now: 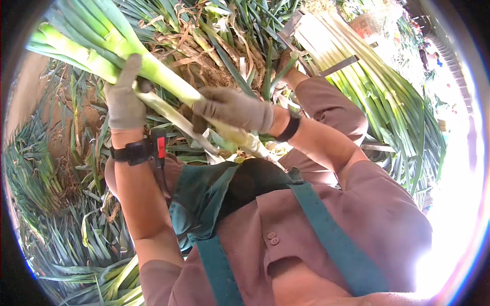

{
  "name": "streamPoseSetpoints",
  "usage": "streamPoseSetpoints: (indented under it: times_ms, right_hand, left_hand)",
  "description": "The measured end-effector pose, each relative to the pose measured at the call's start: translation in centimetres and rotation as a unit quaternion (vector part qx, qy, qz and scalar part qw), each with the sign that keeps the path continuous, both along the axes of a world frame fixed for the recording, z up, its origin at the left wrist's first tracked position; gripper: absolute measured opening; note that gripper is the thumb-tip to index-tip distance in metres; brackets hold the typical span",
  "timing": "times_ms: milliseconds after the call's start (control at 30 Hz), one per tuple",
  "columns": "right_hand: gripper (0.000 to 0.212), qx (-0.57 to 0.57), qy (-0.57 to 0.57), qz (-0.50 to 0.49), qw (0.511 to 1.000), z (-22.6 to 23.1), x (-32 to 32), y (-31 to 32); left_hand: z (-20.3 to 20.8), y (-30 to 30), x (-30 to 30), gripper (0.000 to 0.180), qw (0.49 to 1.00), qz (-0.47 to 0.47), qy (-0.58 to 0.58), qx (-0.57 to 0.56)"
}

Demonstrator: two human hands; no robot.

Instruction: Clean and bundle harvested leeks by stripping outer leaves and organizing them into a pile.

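Both my hands wear grey-beige work gloves. My left hand [125, 102] is closed round the leeks near where their leaves fan out, with the thumb laid along the stalk. A thick leek [166, 79] slants from the green leaves at upper left down toward my lap. Below it a thinner leek [173, 116] runs from the left hand, its pale end pointing down and right. My right hand [235, 108] is wrapped round the pale shank of the thick leek. The leek's lower end comes out under that hand, above my dark green apron [204, 199].
Beyond my hands lies a heap of untrimmed leeks [219, 56] with dry leaves and roots. At right, cleaned leeks [372, 86] are stacked in a metal frame [339, 66] beside my knee. More leeks [35, 158] lie on the soil at left.
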State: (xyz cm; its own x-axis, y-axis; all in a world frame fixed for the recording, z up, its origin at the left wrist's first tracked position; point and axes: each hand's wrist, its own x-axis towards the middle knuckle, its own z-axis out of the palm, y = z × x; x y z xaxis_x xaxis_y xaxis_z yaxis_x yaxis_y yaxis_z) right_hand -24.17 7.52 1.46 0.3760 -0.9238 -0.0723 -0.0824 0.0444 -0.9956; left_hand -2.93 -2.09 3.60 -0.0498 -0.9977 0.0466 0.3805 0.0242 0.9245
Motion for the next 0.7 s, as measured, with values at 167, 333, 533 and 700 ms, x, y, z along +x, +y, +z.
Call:
streamPoseSetpoints:
  times_ms: [167, 333, 533, 700]
  right_hand:
    - [0.056, 0.118, -0.049, 0.076, 0.989, -0.4, 0.8, 0.7]
    - [0.050, 0.077, 0.015, 0.109, 0.991, -1.5, -1.5, 6.1]
    - [0.046, 0.017, -0.006, 0.077, 0.997, -3.2, -2.4, 8.8]
    - [0.067, -0.038, -0.013, 0.136, 0.990, 3.1, -0.3, 1.8]
  left_hand:
    - [-1.3, 3.1, -2.3, 0.029, 0.995, -0.095, -0.008, 0.000]
    - [-0.9, 4.5, -3.9, 0.018, 0.997, -0.081, -0.001, 0.011]
    - [-0.2, 3.6, -3.5, 0.013, 0.996, 0.024, -0.069, 0.047]
    - [4.7, -2.8, 0.5, 0.024, 0.990, 0.094, -0.088, 0.050]
